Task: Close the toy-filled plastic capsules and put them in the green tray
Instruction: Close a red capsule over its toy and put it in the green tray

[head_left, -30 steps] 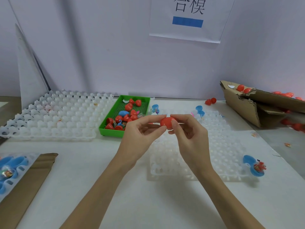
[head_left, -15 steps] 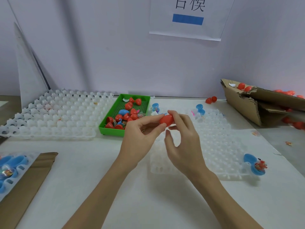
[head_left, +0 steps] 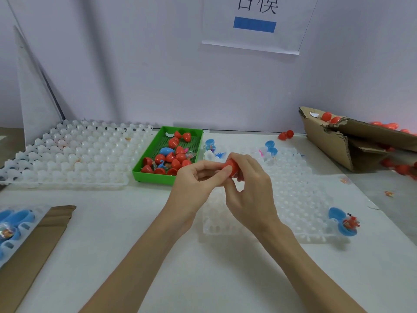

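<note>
Red capsule (head_left: 232, 167): held above the table, between both hands, just right of the green tray's near end; whether its halves are fully joined cannot be told, as fingers cover the seam.
Left hand (head_left: 194, 184): fingers curled, thumb and forefinger pinching the capsule's left side.
Right hand (head_left: 250, 186): fingers wrapped over the capsule's top and right side, gripping it.
Green tray (head_left: 158, 177): centre of the table, far of the hands; holds many red capsules and one blue, some halves open.
White grid tray, left (head_left: 67, 154): touching or just beside the green tray's left wall.
White grid tray, right (head_left: 297, 195): flat under and right of the hands.
Open blue capsule (head_left: 343, 222): at the right grid tray's near right corner, a toy in it.
Cardboard box (head_left: 334, 141): far right, torn, red capsules in and beside it.
Blue capsule halves (head_left: 15, 220): near left edge, in a white holder.
Paper sign (head_left: 255, 23): on the far wall, with a blue bar.
</note>
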